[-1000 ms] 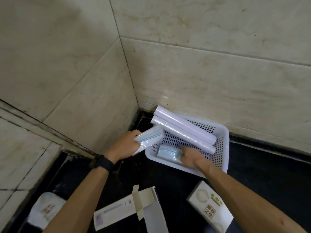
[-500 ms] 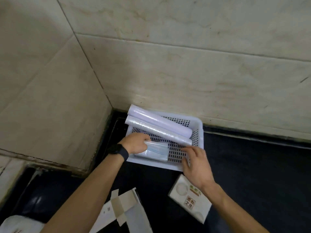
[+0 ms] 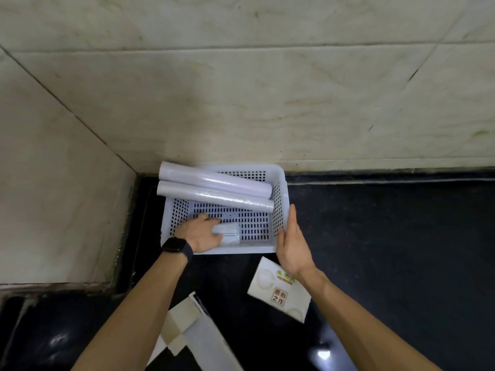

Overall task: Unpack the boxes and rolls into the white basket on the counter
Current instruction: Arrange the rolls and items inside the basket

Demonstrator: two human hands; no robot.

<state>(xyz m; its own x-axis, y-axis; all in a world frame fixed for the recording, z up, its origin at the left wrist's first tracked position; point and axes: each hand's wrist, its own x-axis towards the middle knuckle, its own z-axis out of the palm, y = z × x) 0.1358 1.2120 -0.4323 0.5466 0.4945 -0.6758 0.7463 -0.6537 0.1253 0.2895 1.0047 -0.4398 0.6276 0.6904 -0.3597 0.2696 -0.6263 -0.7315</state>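
The white perforated basket (image 3: 280, 180) stands on the black counter in the wall corner. Two long white rolls (image 3: 214, 180) (image 3: 214, 196) lie across its far side, their left ends sticking out over the rim. A small wrapped roll (image 3: 227, 232) lies at the basket's near wall, with my left hand (image 3: 201, 232) resting on its left end inside the basket. My right hand (image 3: 292, 242) is flat against the outside of the basket's right near corner, fingers straight.
A white box with green and brown print (image 3: 278, 290) lies on the counter just under my right wrist. An opened, flattened carton (image 3: 187, 333) lies at the near edge. Tiled walls close the back and left; bare black counter (image 3: 388, 236) extends right.
My left hand has set the small roll down against the basket's near wall. My right hand has moved from the near rim to the basket's right corner. The view has shifted left.
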